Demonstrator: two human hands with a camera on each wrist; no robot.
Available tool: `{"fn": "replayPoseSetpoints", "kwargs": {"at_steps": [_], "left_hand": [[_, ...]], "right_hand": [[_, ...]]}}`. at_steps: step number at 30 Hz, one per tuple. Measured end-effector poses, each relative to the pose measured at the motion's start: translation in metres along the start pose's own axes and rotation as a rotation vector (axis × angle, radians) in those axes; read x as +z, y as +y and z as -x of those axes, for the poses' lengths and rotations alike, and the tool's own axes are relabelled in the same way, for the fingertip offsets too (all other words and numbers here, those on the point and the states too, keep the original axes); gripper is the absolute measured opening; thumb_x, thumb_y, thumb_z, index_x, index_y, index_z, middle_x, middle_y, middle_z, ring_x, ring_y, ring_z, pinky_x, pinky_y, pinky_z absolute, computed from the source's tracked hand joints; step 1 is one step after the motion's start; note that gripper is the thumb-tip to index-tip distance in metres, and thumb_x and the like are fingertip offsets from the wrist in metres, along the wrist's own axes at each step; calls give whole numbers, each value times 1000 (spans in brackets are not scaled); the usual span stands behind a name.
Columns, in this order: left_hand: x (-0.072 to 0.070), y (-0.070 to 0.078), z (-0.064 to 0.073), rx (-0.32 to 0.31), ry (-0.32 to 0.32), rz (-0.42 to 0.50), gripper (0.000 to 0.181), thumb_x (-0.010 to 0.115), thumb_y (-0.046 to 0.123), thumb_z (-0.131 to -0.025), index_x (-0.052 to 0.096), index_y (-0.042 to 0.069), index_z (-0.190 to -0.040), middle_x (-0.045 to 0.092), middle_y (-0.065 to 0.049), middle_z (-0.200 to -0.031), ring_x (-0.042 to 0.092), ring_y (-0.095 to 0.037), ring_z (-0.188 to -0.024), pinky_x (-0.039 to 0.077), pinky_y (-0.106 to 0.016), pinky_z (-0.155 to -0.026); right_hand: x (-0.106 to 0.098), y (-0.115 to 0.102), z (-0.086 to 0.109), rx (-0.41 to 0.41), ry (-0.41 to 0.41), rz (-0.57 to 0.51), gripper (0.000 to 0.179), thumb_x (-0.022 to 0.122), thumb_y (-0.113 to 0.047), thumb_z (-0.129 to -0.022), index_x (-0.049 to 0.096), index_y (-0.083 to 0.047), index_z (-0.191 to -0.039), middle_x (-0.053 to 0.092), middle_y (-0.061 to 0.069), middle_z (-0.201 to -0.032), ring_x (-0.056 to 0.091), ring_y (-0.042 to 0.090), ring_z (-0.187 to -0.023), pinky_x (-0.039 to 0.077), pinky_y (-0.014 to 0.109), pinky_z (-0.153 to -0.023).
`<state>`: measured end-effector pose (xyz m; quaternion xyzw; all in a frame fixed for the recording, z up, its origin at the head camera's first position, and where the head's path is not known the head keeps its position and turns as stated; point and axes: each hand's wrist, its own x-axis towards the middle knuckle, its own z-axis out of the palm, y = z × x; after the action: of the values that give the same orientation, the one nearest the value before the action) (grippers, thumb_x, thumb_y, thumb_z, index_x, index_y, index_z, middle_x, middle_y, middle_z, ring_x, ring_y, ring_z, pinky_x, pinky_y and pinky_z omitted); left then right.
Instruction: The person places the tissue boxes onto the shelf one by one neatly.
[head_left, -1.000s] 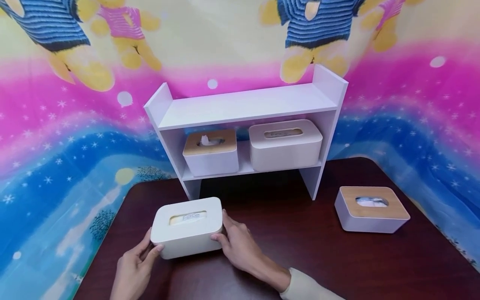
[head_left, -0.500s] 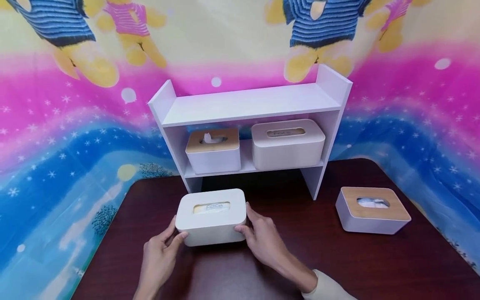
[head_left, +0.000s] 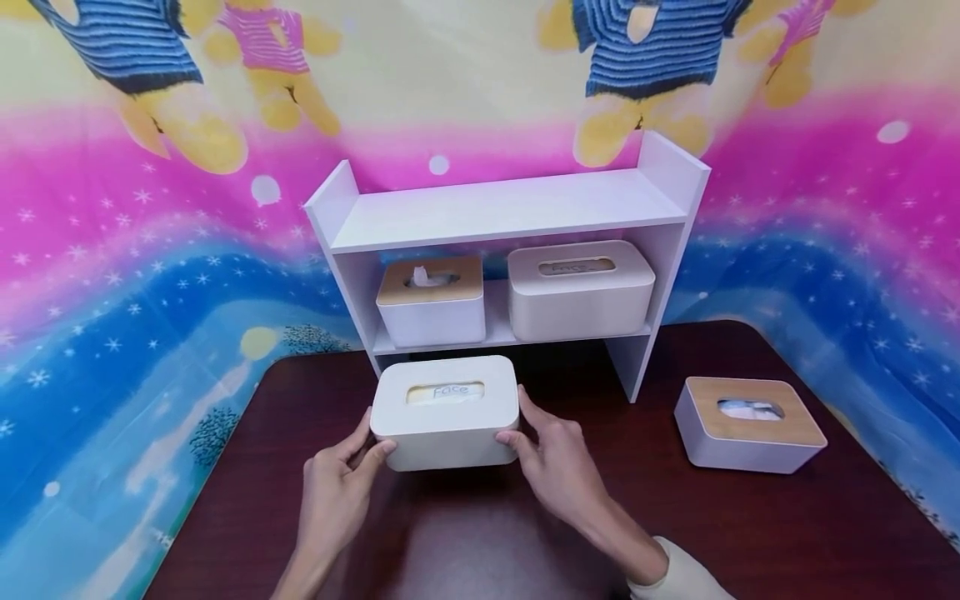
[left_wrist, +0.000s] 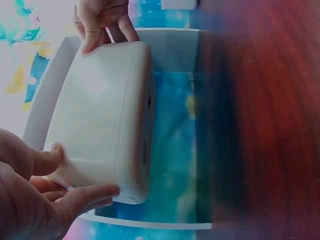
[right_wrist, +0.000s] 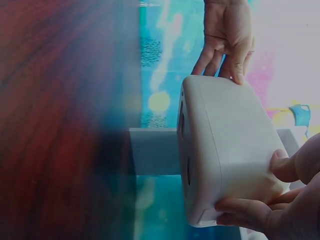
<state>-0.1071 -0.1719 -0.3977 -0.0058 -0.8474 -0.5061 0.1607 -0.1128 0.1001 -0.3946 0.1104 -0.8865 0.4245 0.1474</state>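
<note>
A white tissue box (head_left: 446,450) with "Face" seen through its top slot is held up off the dark table, in front of the shelf in the head view. My left hand (head_left: 335,492) grips its left end, thumb on the front face. At the right end my right hand (head_left: 564,471) holds it the same way. Both wrist views show the box (left_wrist: 92,110) between the two hands, tilted in the picture, with fingers reaching under its bottom edge. Its back side is hidden.
Behind it stands a white two-tier shelf (head_left: 510,204). On its lower board sit a wood-topped tissue box (head_left: 431,321) at left and a larger cream tissue box (head_left: 581,308) at right. Another wood-topped box (head_left: 750,425) lies at the table's (head_left: 750,533) right.
Both hands have carried the white tissue box to the right and toward the shelf, raising it. The head view has shifted slightly. The other boxes stay where they were.
</note>
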Motion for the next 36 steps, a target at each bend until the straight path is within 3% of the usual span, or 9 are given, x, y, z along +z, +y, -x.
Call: {"fn": "replayPoseSetpoints", "kwargs": {"at_steps": [3,11,17,26,32,34,36], "left_hand": [[-2,8,-2,2,0,11,55,81,13,-97,62,7,-148,64,-11,-147,66,-17,-127,52,-4,-87],[-9,27,-5,34,23,36,54,81,12,-96,62,6,-147,65,-11,-147,66,-18,-126,53,-6,-88],[-15,38,-6,42,40,33,55,81,10,-96,62,6,-147,64,-11,-147,67,-19,-125,54,-9,-87],[-26,54,-11,47,41,53,57,81,11,-96,61,9,-149,66,-13,-145,69,-19,-122,58,-14,-84],[-35,70,-18,73,55,11,57,81,15,-96,62,14,-149,67,-13,-145,72,-20,-120,59,-14,-81],[-38,76,-21,92,61,-13,57,81,16,-96,61,15,-150,66,-14,-146,72,-22,-120,58,-12,-80],[-41,82,-23,107,67,-33,57,81,18,-97,61,15,-150,66,-14,-146,74,-24,-119,57,-10,-79]], "right_hand": [[-6,-4,-3,-11,14,4,72,79,-30,-97,51,-3,-158,59,-2,-73,33,-2,-46,55,25,-77],[-21,-15,-8,-40,28,-5,72,80,-30,-96,53,-4,-156,61,1,-72,33,-1,-45,45,22,-56],[-29,-23,-13,-94,43,4,70,80,-32,-96,54,-4,-155,62,2,-71,32,-2,-43,44,22,-54],[-44,-36,-23,-108,9,9,70,79,-31,-98,52,-6,-157,62,2,-73,32,2,-41,39,24,-45],[-56,-50,-32,-121,22,29,68,77,-35,-99,54,-8,-157,62,3,-70,34,5,-40,38,26,-45],[-61,-55,-35,-132,32,41,67,77,-35,-99,54,-8,-156,73,12,-82,32,6,-41,37,27,-46],[-65,-59,-39,-143,38,45,67,77,-34,-100,53,-9,-157,80,20,-110,33,8,-42,36,28,-46]]}}
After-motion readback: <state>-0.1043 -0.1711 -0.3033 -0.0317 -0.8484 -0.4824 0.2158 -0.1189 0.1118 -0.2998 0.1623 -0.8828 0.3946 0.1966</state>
